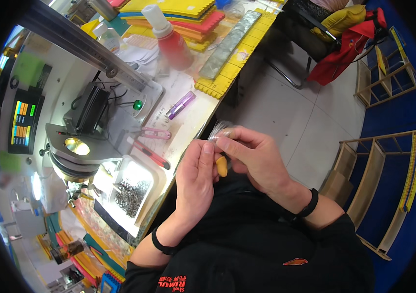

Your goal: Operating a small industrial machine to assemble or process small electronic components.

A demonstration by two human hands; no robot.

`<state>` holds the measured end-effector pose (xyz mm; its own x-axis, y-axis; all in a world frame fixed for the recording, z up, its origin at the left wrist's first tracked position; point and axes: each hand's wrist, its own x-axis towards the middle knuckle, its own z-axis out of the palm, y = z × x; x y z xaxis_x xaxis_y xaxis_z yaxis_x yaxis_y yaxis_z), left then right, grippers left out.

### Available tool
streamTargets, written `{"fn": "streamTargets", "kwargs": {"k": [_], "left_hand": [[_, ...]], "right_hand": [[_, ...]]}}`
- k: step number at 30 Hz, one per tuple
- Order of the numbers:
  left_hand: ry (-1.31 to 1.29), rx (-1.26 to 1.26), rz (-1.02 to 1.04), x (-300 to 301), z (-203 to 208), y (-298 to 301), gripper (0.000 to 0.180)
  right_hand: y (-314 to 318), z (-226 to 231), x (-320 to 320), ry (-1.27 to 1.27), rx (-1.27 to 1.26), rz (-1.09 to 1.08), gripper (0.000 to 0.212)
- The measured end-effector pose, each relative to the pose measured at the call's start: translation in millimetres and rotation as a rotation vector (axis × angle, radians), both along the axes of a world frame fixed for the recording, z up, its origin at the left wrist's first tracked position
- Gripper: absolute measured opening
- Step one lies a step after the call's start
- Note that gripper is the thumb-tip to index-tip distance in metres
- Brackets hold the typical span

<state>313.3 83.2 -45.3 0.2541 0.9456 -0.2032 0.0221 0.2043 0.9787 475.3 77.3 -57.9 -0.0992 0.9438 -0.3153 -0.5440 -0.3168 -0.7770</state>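
Observation:
My left hand (196, 178) and my right hand (257, 158) meet in front of my dark top, just off the table's edge. Both have thumbs and fingers pinched together on a shiny, thin-stranded bundle (219, 130), clear or silvery. Its exact kind is hard to make out. A yellow-orange finger cot (221, 167) covers one fingertip between the hands. Nearby on the table, a white tray (157, 183) holds a heap of small dark metal pieces (131, 199) under bright light. A red-and-black cutter-like tool (150, 154) lies beside it.
A bench machine with a lit screen (24, 121) and a round metal head (73, 163) stands left. Beyond the tools are a purple lighter-like item (181, 105), a red bottle (175, 51), stacked foam mats (193, 24) and a grey strip (231, 45). Wooden racks (376, 180) stand right.

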Motion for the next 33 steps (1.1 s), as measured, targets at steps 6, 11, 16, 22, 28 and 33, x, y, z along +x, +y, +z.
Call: {"fn": "streamTargets", "kwargs": {"k": [6, 11, 16, 22, 28, 33], "left_hand": [[0.035, 0.027, 0.016, 1.7, -1.0, -0.1, 0.031], [0.01, 0.003, 0.056, 4.6, 0.2, 2.9, 0.031], [-0.105, -0.072, 0.03, 4.7, 0.1, 5.9, 0.031], [-0.083, -0.03, -0.027, 3.7, 3.1, 5.9, 0.031], [-0.152, -0.063, -0.03, 3.3, 0.4, 6.5, 0.03], [-0.149, -0.036, -0.031, 2.9, -4.4, 6.5, 0.031]], "right_hand": [[0.0, -3.7, 2.2, -0.019, 0.013, -0.026, 0.015], [0.7, -3.9, 3.6, -0.057, 0.049, -0.045, 0.011], [2.2, -5.6, 5.4, -0.052, 0.053, -0.052, 0.013], [3.3, -1.4, 9.5, -0.112, 0.04, -0.009, 0.016], [3.1, -1.5, 11.4, -0.161, 0.051, -0.003, 0.017], [3.2, -2.6, 12.7, -0.096, 0.097, 0.024, 0.018]]}}
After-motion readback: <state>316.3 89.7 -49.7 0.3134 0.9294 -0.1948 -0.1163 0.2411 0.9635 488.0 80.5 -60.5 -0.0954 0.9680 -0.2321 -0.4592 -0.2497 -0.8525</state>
